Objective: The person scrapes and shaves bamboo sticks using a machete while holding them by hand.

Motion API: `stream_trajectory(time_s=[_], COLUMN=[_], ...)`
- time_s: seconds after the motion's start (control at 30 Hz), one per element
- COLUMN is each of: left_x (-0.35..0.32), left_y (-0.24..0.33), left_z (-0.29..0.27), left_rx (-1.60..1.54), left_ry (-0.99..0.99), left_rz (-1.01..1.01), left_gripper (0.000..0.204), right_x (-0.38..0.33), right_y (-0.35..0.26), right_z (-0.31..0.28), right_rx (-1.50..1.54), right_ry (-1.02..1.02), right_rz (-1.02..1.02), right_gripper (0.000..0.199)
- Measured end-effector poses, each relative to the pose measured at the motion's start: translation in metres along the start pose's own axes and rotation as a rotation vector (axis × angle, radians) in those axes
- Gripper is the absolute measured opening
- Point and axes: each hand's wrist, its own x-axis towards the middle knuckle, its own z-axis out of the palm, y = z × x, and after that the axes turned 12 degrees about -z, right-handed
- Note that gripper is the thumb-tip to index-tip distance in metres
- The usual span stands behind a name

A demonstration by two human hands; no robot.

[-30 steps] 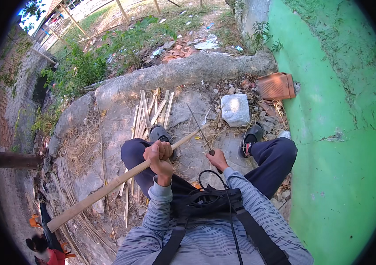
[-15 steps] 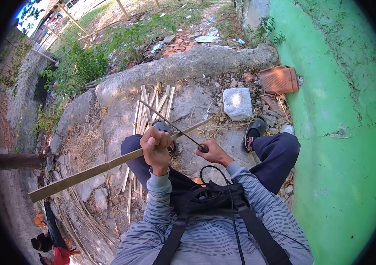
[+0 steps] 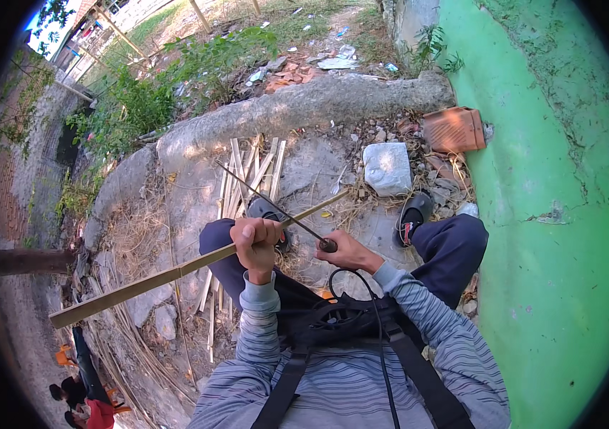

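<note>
My left hand [image 3: 256, 247] is closed around a long, flat bamboo strip [image 3: 122, 293], gripping it right of its middle. The strip slants from the lower left up to a narrow tip between my feet. My right hand [image 3: 351, 253] grips the brown handle [image 3: 328, 245] of a long knife [image 3: 269, 200]. Its thin dark blade looks nearly edge-on and points up and to the left. In the picture the blade crosses the strip just right of my left fist; I cannot tell if they touch.
Several split bamboo strips [image 3: 276, 168] lie on the ground beyond my left foot. A whitish stone block [image 3: 387, 169] and an orange hollow brick [image 3: 454, 130] sit ahead right, by the green wall [image 3: 555, 286]. A low concrete ledge [image 3: 304, 107] crosses in front. People [image 3: 93, 407] are at lower left.
The blade has tilted slightly, its tip shifting left and up. My left fist has turned a little on the bamboo strip, which has hardly moved.
</note>
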Motion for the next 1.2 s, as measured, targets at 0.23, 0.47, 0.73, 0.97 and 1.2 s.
stream_trajectory(time_s=[0.23, 0.47, 0.73, 0.97, 1.2], left_x=[-0.005, -0.002, -0.003, 0.003, 0.01], left_y=[0.002, 0.001, 0.006, 0.002, -0.008], left_z=[-0.003, 0.004, -0.005, -0.017, -0.002], left_rx=[0.013, 0.043, 0.029, 0.01, 0.013], left_ry=[-0.044, -0.078, -0.064, -0.004, -0.034], left_rz=[0.009, 0.023, 0.046, 0.032, -0.013], left_gripper=[0.051, 0.05, 0.05, 0.049, 0.048], right_x=[-0.003, 0.002, 0.004, 0.006, 0.0], right_y=[0.017, 0.026, 0.014, 0.023, 0.067], right_z=[0.003, 0.0, 0.005, 0.009, -0.009], right_rx=[-0.095, -0.152, -0.174, -0.15, -0.199], right_ry=[-0.016, -0.011, 0.002, 0.055, 0.165], right_rz=[-0.012, 0.005, -0.029, -0.015, 0.118], right_gripper=[0.034, 0.028, 0.025, 0.026, 0.029])
